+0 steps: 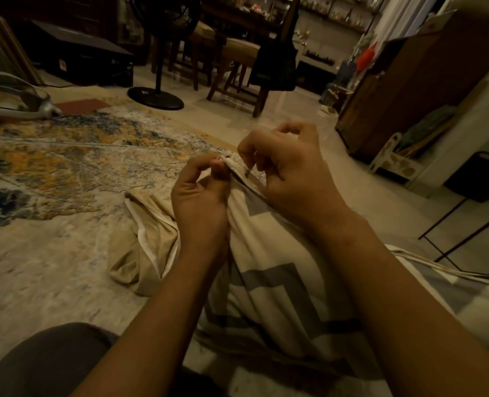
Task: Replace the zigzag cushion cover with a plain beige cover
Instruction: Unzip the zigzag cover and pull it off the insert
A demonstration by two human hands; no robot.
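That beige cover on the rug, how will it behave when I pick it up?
Probably floppy: the beige cover lies crumpled in soft folds on the rug. Likely light: it looks thin and unfilled. Expect it to sag from one pinch.

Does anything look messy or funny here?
Only the plain beige cover, which lies crumpled in a heap on the rug left of the zigzag cushion instead of flat. The left hand and right hand pinch the cushion's top edge; nothing looks torn or spilled.

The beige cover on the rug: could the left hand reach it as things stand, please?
Probably yes: the beige cover lies right beside the left hand with nothing between, though that hand pinches the zigzag cover.
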